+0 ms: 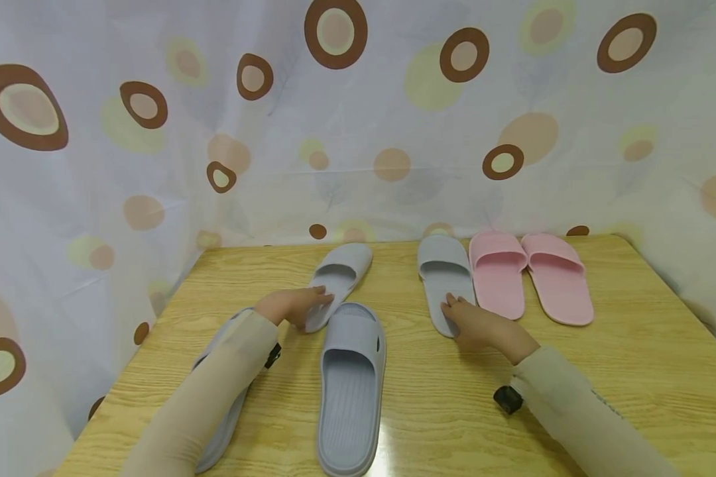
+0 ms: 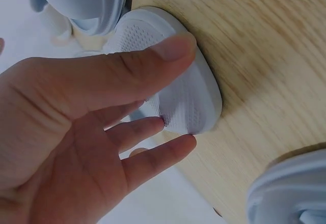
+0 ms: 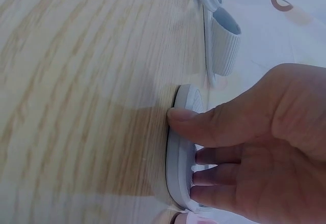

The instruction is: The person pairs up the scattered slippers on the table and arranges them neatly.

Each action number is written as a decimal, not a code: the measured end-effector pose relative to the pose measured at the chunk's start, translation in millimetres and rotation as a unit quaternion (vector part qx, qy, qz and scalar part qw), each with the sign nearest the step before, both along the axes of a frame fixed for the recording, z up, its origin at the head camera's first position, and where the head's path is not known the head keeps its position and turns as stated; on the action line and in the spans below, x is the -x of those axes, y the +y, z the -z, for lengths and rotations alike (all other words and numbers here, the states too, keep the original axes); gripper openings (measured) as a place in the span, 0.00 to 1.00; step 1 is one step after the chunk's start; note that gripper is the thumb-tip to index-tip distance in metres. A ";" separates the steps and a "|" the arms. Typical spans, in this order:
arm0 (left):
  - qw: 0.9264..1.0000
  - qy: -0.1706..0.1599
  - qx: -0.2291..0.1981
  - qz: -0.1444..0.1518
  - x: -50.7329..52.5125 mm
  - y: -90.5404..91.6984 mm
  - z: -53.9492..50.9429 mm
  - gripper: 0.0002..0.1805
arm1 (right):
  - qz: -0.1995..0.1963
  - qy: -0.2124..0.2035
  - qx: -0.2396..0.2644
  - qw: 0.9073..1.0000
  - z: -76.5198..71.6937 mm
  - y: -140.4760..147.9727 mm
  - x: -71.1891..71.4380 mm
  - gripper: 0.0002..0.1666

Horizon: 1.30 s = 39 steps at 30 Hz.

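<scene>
In the head view, my left hand point(image 1: 292, 306) is over the heel half of a light grey slipper point(image 1: 351, 258), which lies slanted at the table's back. The left wrist view shows its fingers nearly straight and spread at the sole point(image 2: 178, 99), the thumb across the heel half. My right hand point(image 1: 483, 328) is at the heel of another light grey slipper point(image 1: 444, 250). Seen from the right wrist, its thumb lies against one edge of the sole point(image 3: 178, 168) and the fingertips meet the other side, pinching it. Both slippers rest flat.
A pink slipper pair point(image 1: 499, 291) stands right of the right-hand grey slipper, at the back. Nearer lies a larger blue-grey slipper point(image 1: 349, 397), its toe close to the left light grey one. Another blue-grey slipper point(image 1: 221, 430) is partly under my left sleeve. A patterned cloth point(image 1: 394, 132) hangs behind.
</scene>
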<state>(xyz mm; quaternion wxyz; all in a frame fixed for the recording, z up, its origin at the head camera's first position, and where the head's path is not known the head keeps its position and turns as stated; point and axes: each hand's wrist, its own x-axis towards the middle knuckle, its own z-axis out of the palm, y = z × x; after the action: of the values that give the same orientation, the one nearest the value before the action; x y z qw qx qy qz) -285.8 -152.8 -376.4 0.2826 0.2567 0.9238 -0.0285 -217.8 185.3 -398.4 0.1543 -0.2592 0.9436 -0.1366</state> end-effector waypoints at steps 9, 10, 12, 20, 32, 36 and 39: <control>1.000 0.010 0.018 0.014 5.2 6.7 -3.3 0.48 | 0.001 -0.007 -0.001 1.000 -1.7 -1.5 -0.3 0.38; 1.000 0.011 0.021 0.016 5.9 7.3 -3.2 0.48 | 0.001 -0.007 -0.001 1.000 -1.8 -1.5 -0.2 0.38; 1.000 0.013 0.020 0.020 7.4 8.2 -2.8 0.47 | 0.000 -0.009 -0.002 1.000 -1.8 -1.6 0.3 0.38; 1.000 0.012 0.012 0.022 15.0 12.3 -0.3 0.48 | 0.001 -0.011 0.000 1.000 0.7 -1.7 1.4 0.38; 1.000 0.017 0.008 0.024 27.1 20.0 4.0 0.47 | 0.001 -0.008 0.004 1.000 0.8 -0.8 -0.1 0.38; 1.000 0.014 0.000 0.025 28.6 21.7 4.0 0.46 | 0.004 -0.011 0.005 1.000 0.6 -1.0 -0.7 0.38; 1.000 0.011 -0.008 0.024 28.9 22.6 3.7 0.46 | 0.005 -0.012 0.005 1.000 0.7 -1.2 -1.1 0.39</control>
<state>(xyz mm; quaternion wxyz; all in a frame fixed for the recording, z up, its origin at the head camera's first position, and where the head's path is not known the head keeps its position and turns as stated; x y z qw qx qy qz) -314.6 -130.2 -380.1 0.2693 0.2810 0.9206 -0.0311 -216.7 184.0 -399.0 0.1632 -0.2535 0.9424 -0.1452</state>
